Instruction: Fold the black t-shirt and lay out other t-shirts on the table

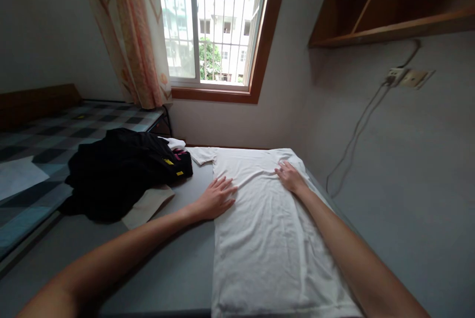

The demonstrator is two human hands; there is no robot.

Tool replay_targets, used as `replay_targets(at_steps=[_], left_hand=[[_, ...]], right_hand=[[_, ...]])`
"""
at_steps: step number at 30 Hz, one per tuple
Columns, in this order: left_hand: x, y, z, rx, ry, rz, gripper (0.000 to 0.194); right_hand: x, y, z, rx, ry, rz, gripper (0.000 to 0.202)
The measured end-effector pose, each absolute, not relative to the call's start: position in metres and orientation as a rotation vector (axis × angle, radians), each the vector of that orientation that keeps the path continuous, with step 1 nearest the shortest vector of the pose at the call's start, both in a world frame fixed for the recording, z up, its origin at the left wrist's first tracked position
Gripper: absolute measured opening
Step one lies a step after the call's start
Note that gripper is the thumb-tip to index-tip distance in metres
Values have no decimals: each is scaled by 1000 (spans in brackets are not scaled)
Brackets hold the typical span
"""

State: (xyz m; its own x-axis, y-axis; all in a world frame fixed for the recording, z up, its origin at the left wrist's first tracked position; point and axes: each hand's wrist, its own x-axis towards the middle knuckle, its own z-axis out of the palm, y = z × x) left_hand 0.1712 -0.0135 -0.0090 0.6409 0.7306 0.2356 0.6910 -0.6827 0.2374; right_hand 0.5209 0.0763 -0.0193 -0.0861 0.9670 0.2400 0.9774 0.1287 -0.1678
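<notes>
A white T-shirt (260,249) lay spread along the right side of the grey table (178,268), its upper end by the far edge below the window (222,36) and its lower end reaching the front edge. One short sleeve (204,155) stuck out to the left near the far edge; the other could not be clearly made out. The left hand (217,198) rested palm down across the shirt's left border, fingers extended and slightly parted, pinching nothing visible. The right hand (291,177) lay higher on the cloth, toward the table's far right corner, its fingers apart and a little bent; whether its thumb caught any fabric could not be told. Shallow creases ran between the hands and down the body of the shirt. Toward the table's left edge sat a heap of black clothing (118,169), with a pale piece (148,204) showing from beneath it. The step in hand appeared to be smoothing and squaring the shirt; the next move seemed to call for light, flat pressure drawn outward over those creases, without dragging the left border askew.
</notes>
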Motion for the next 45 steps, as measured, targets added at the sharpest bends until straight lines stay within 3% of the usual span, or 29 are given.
replay_targets(at_steps=[5,17,24,34,45], left_hand=[[160,-26,-8,2746,1187,301,60],[137,-59,-4,2768,1208,215,63],[133,-69,0,2719,1226,438,57],[134,-81,8,2763,1142,164,70],[132,-99,12,2769,1118,141,72]], right_hand=[[539,30,-22,-2025,-2178,-74,64],[523,-7,-16,-2079,-2253,-66,60],[541,-23,-14,-1942,-2144,-104,61],[579,-82,-37,-1956,-2260,-95,68],[575,-91,-30,-2023,-2250,-93,68]])
